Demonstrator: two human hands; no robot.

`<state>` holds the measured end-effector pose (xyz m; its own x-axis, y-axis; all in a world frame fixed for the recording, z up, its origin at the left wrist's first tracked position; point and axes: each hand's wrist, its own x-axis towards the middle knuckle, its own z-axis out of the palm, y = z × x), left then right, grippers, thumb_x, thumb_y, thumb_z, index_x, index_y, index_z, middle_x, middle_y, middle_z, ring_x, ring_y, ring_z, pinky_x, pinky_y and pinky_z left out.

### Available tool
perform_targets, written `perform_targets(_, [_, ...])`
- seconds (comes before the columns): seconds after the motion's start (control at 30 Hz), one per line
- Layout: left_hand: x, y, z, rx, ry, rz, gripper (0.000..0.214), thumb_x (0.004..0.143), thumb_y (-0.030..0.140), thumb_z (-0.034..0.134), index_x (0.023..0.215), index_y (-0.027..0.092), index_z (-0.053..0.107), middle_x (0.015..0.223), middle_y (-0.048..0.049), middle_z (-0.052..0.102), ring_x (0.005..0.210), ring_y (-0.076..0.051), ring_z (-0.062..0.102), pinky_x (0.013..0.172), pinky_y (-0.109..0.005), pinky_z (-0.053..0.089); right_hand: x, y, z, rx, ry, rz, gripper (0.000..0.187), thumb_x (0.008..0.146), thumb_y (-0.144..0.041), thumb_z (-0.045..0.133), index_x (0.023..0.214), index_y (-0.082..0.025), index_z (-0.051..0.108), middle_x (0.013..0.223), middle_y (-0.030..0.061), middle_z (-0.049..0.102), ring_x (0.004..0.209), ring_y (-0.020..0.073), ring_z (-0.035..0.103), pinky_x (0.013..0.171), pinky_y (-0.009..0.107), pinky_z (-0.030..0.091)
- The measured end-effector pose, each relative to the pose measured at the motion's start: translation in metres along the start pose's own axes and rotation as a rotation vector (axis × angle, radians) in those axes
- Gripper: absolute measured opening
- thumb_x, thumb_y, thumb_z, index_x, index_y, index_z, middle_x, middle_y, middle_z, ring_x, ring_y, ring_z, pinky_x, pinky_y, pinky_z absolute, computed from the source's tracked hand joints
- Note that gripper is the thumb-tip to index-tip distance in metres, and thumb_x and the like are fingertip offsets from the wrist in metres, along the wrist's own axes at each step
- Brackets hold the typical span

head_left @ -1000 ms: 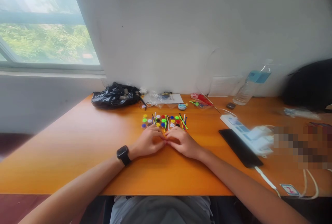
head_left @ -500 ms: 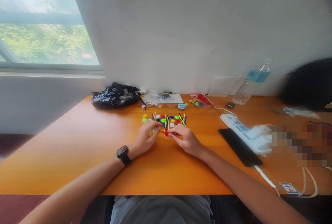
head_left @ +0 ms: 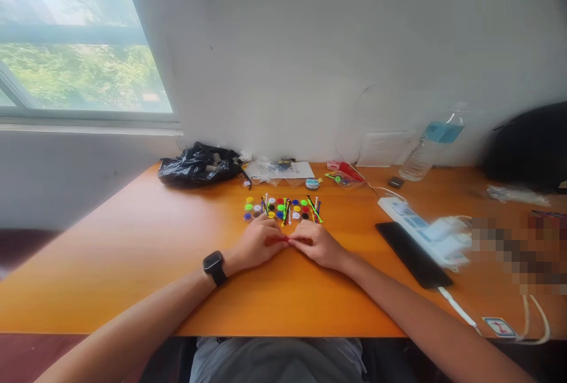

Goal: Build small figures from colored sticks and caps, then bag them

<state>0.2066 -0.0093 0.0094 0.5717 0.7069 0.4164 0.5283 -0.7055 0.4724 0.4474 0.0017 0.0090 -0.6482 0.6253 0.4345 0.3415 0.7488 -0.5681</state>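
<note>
At 10 o'clock from my hands, far back near the wall, a crumpled black plastic bag (head_left: 199, 167) lies on the orange table (head_left: 133, 253). My left wrist wears a black watch (head_left: 214, 266). My left hand (head_left: 259, 244) and my right hand (head_left: 316, 244) are together at the middle of the table, fingertips meeting. Both pinch one small red stick (head_left: 284, 241) between them.

The stick is thin and bright red, and its long axis runs from 9 o'clock to 3 o'clock, so each hand holds one end. Most of it is covered by my fingers, and I cannot tell if something is fixed on it. Neither hand is nearer than the other.

Just beyond my fingertips, at 12 o'clock, is the group of coloured discs and sticks (head_left: 281, 208): green, yellow, blue, red, white and black, the discs in loose rows and the sticks lying across them.

At 3 o'clock, well apart, lies a black phone (head_left: 414, 253), beside a white power strip (head_left: 405, 211). At 2 o'clock a water bottle (head_left: 429, 149) stands by the wall.
</note>
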Motion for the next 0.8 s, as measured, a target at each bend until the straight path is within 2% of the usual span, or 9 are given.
perform_targets(0.27, [0.0015, 0.0029, -0.0016, 0.066, 0.005, 0.011, 0.027, 0.103, 0.036, 0.062, 0.085, 0.024, 0.078, 0.089, -0.0044, 0.074, 0.084, -0.021, 0.059, 0.084, -0.039, 0.045, 0.0007, 0.0013, 0.0003, 0.012, -0.005, 0.046, 0.018, 0.101, -0.026, 0.068, 0.086, -0.022, 0.075, 0.085, 0.004, 0.075, 0.084, 0.0205, 0.061, 0.081, 0.034, 0.048])
perform_targets(0.6, [0.0051, 0.0027, -0.0006, 0.073, -0.037, 0.014, 0.023, 0.1, 0.032, 0.066, 0.08, 0.024, 0.075, 0.087, -0.0042, 0.072, 0.084, -0.021, 0.058, 0.081, -0.038, 0.044, -0.0002, 0.0024, 0.0011, -0.015, -0.033, 0.013, 0.025, 0.104, -0.03, 0.063, 0.082, -0.02, 0.07, 0.083, 0.0053, 0.069, 0.082, 0.0204, 0.06, 0.077, 0.034, 0.048])
perform_targets(0.8, [0.0034, 0.0032, -0.0004, 0.088, -0.015, 0.036, 0.022, 0.1, 0.034, 0.064, 0.083, 0.024, 0.072, 0.089, -0.006, 0.071, 0.087, -0.023, 0.058, 0.081, -0.04, 0.045, -0.0068, -0.0064, 0.0038, -0.13, 0.013, -0.045, 0.022, 0.107, -0.028, 0.057, 0.094, -0.022, 0.074, 0.089, 0.0074, 0.069, 0.089, 0.0232, 0.06, 0.082, 0.038, 0.05])
